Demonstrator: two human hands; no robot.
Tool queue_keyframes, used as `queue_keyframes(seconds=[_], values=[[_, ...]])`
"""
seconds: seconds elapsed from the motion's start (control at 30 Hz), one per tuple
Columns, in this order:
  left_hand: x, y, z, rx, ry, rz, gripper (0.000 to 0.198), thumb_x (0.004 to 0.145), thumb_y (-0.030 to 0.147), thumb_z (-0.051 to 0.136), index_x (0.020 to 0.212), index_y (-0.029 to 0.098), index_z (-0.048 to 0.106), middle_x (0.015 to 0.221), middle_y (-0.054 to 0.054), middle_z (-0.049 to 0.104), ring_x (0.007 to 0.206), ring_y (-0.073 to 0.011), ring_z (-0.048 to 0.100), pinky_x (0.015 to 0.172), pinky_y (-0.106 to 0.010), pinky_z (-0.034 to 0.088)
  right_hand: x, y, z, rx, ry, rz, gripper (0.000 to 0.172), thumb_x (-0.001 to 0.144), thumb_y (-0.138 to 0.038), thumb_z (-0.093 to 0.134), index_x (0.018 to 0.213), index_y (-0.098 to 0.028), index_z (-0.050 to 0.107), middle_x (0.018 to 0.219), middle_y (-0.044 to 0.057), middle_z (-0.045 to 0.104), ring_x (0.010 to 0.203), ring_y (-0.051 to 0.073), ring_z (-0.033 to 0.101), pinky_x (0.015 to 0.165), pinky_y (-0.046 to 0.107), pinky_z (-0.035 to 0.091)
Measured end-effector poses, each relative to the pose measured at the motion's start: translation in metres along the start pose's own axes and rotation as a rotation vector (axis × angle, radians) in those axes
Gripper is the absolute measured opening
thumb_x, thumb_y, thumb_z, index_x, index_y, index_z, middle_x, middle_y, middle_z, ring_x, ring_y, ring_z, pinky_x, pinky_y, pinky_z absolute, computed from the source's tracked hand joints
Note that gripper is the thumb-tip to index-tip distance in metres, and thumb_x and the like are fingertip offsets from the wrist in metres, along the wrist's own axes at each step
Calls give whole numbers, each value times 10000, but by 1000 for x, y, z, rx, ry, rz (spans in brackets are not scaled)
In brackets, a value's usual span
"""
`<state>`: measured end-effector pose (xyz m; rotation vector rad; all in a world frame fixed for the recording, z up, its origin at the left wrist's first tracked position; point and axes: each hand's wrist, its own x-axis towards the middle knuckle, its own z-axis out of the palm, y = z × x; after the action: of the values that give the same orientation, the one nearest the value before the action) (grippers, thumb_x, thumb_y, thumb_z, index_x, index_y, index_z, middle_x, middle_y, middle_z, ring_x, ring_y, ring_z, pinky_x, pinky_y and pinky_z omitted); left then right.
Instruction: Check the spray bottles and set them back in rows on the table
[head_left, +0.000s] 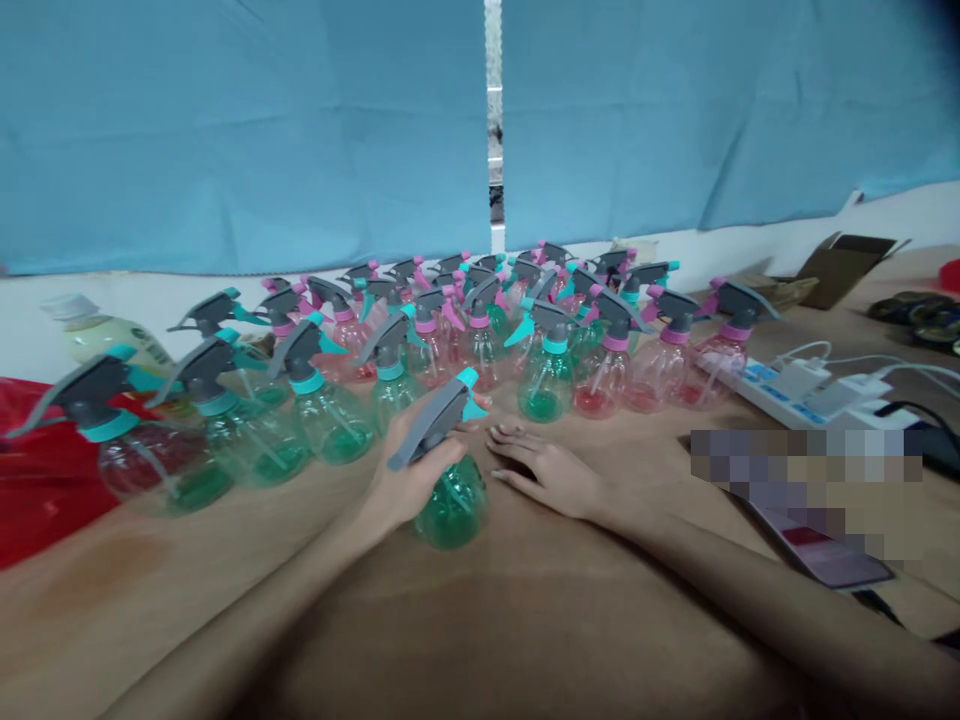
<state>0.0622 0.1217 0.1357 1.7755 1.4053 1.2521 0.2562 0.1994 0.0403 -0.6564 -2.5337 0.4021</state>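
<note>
My left hand (409,480) is wrapped round the neck of a green spray bottle (450,505) with a grey trigger head and teal nozzle, standing on the brown table (525,620). My right hand (544,468) lies flat on the table just right of that bottle, fingers stretched out and pointing left, holding nothing. Behind both hands stand several green spray bottles (334,415) and pink spray bottles (611,375) in a wide cluster.
A red plastic sheet (37,480) lies at the left edge. A pale bottle (105,335) lies behind it. A white power strip (795,395) with cables, a phone (825,550) and an open cardboard box (844,268) are on the right. Blue curtains (240,130) hang behind.
</note>
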Motion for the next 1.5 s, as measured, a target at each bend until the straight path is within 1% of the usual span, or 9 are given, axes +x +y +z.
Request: queue_keyframes(seconds=[0.17,0.33,0.43,0.67,0.83,0.93,1.03,1.4,1.5], values=[[2,0,1,37,17,67,249,705,239,530,911,203,664,801,-18,647,762,-197,599,762,-341,482,0,1,0,-2,-4,-12,493,938,-422,421,1338,-141,487,1387,115,489,1321,227,408,1115,424,326],[4,3,0,106,87,130,165,636,231,525,752,220,641,628,28,516,579,-145,468,558,-273,414,0,3,2,3,1,-16,484,938,-422,420,1333,-151,491,1380,114,499,1313,225,421,1111,435,332],[4,4,0,108,95,140,137,620,223,519,716,227,616,632,32,500,578,-142,442,536,-264,391,0,2,1,-5,3,-23,477,939,-417,423,1330,-153,494,1380,114,498,1312,226,423,1107,442,338],[4,-1,0,44,65,82,140,659,274,540,768,219,609,644,26,518,584,-144,472,545,-269,413,1,0,0,-40,1,-28,490,942,-422,414,1319,-122,506,1375,121,501,1324,229,403,1114,425,331],[1,-6,1,40,71,37,261,693,269,545,930,219,643,779,-6,632,715,-181,583,676,-314,486,1,1,1,-40,3,-24,494,942,-419,416,1313,-106,510,1369,121,509,1316,232,415,1115,416,329],[0,-8,2,16,97,35,247,705,271,555,929,214,642,798,-11,663,753,-196,621,705,-330,502,1,1,1,-31,6,-19,487,941,-415,420,1309,-111,515,1367,117,513,1314,231,419,1114,414,333],[0,-8,4,0,105,47,246,706,266,565,934,205,631,791,-13,655,749,-200,628,695,-332,504,1,1,2,-19,12,-21,475,940,-415,424,1310,-132,516,1361,110,521,1313,229,421,1108,421,341],[2,-6,4,-54,28,59,320,729,242,559,1039,196,623,971,-52,662,861,-215,635,805,-364,497,1,2,2,-13,19,-27,467,941,-412,425,1319,-151,506,1365,112,516,1317,228,415,1105,438,339],[1,-5,4,-52,38,41,314,724,250,571,1028,189,621,944,-53,672,873,-225,643,824,-380,497,1,2,2,-10,26,-29,464,939,-414,429,1321,-162,504,1364,111,516,1317,230,414,1105,447,337]])
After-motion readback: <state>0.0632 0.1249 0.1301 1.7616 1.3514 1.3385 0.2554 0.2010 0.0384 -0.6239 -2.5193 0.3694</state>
